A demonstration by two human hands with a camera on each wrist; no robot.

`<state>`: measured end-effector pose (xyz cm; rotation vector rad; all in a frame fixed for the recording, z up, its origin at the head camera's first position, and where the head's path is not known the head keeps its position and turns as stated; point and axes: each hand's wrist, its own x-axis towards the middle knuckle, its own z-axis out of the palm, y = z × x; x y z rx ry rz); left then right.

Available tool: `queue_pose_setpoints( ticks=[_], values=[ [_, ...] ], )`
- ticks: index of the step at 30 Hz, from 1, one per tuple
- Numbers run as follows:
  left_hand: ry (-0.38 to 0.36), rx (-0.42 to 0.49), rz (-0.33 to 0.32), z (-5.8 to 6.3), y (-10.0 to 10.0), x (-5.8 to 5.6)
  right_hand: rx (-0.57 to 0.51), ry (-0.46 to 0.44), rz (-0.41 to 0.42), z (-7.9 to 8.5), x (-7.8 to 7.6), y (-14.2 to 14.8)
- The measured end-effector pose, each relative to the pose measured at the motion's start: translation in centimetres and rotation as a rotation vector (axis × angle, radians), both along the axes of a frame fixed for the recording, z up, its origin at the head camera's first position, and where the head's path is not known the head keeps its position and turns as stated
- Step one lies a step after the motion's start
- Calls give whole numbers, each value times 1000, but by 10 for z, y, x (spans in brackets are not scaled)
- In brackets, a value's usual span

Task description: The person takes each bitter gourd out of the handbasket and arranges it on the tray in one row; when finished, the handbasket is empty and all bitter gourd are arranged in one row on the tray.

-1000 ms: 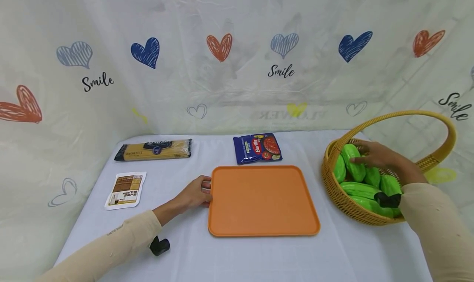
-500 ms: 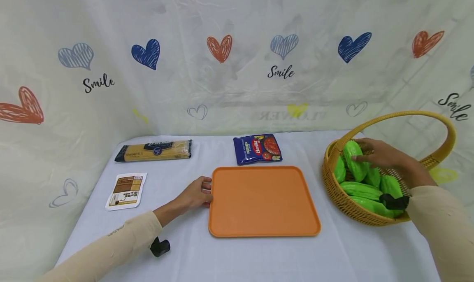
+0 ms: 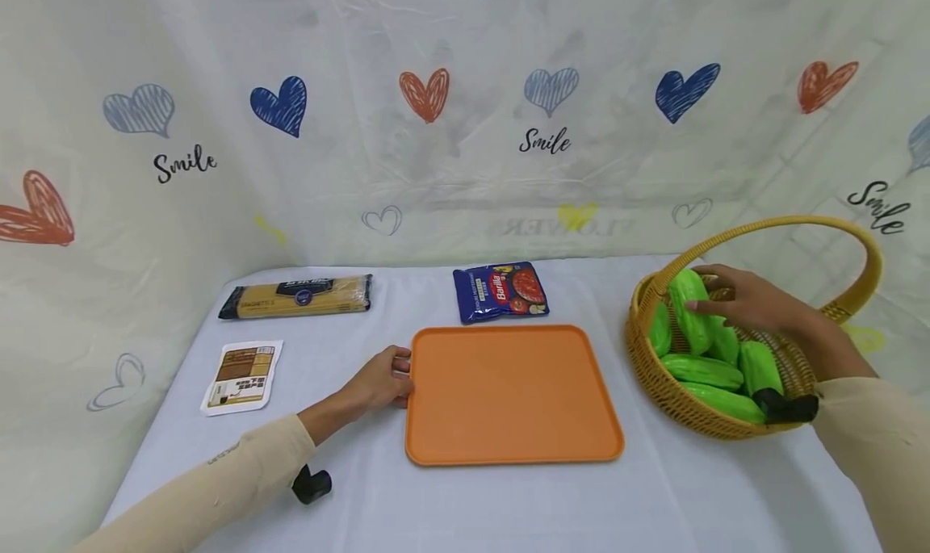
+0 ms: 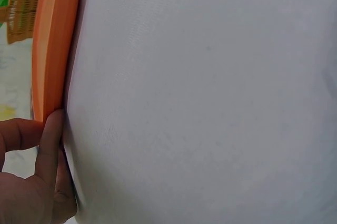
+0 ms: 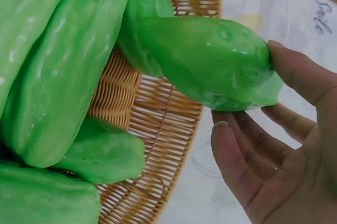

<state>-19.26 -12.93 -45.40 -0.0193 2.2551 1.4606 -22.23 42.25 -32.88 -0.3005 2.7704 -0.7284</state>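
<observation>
In the head view, my right hand point(image 3: 751, 299) is at the wicker basket point(image 3: 657, 385) on the right, gripping a glossy, bumpy green gourd point(image 3: 689, 315). The right wrist view shows this gourd point(image 5: 216, 60) held at one end between thumb and fingers, tilted up over the rim side. Several more green gourds point(image 5: 68, 71) lie beneath and beside it in the basket. My left hand point(image 3: 378, 382) pinches the left edge of a flat orange tray point(image 3: 512, 395). Up close, the left wrist view has the tray's rim point(image 4: 55, 50) between the fingertips.
A spaghetti pack point(image 3: 296, 297) lies at the back left, with a white-edged packet point(image 3: 242, 378) before it. Behind the tray is a blue Barilla pouch point(image 3: 501, 292). The basket's tall handle point(image 3: 785, 224) arches over the right hand. A heart-printed curtain point(image 3: 465, 165) hangs behind.
My right hand has tightened around the gourd and raised it slightly, tipping it more upright in the basket. My left hand has kept its hold on the tray. The view has shifted slightly.
</observation>
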Motion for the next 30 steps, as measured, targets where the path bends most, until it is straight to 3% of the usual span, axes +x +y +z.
queue_pose_setpoints(
  ticks=[19,30],
  values=[
    [-1,-3,7,-1,0,0,16,105,38,16,35,-21],
    [-9,6,7,-1,0,0,25,176,57,17,55,-29]
  ],
)
